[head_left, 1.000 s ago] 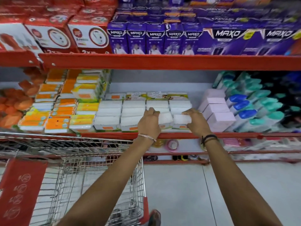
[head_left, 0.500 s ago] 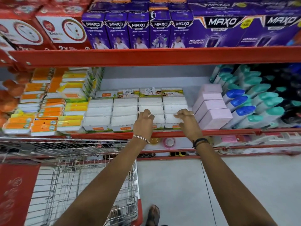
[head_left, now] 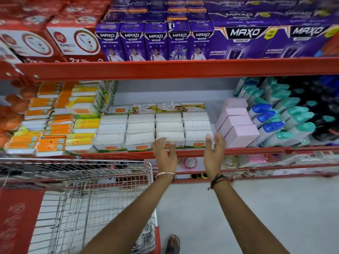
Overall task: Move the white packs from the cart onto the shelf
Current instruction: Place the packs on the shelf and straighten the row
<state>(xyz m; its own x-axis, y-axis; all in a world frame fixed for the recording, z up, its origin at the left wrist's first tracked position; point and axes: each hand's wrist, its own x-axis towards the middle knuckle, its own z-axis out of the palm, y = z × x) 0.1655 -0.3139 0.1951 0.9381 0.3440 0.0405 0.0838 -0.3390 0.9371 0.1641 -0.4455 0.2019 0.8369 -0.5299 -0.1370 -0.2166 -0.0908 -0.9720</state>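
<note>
Both hands, left (head_left: pixel 165 154) and right (head_left: pixel 213 153), spread wide, holding nothing, right at the shelf (head_left: pixel 183 153) lip. White packs (head_left: pixel 156 129) just beyond the fingers, pink boxes (head_left: pixel 236 123) beside the right, cart (head_left: pixel 91 198) under the left.

The cart (head_left: pixel 95 189) is bright wire metal with a red plastic edge. The shelf (head_left: pixel 165 68) is red painted metal, faintly glossy. The white packs (head_left: pixel 141 129) look finely dotted under clear glossy wrap. The purple boxes (head_left: pixel 156 43) are glossy printed card; the pink boxes (head_left: pixel 240 134) matt. The floor (head_left: pixel 238 208) is smooth and pale.
</note>
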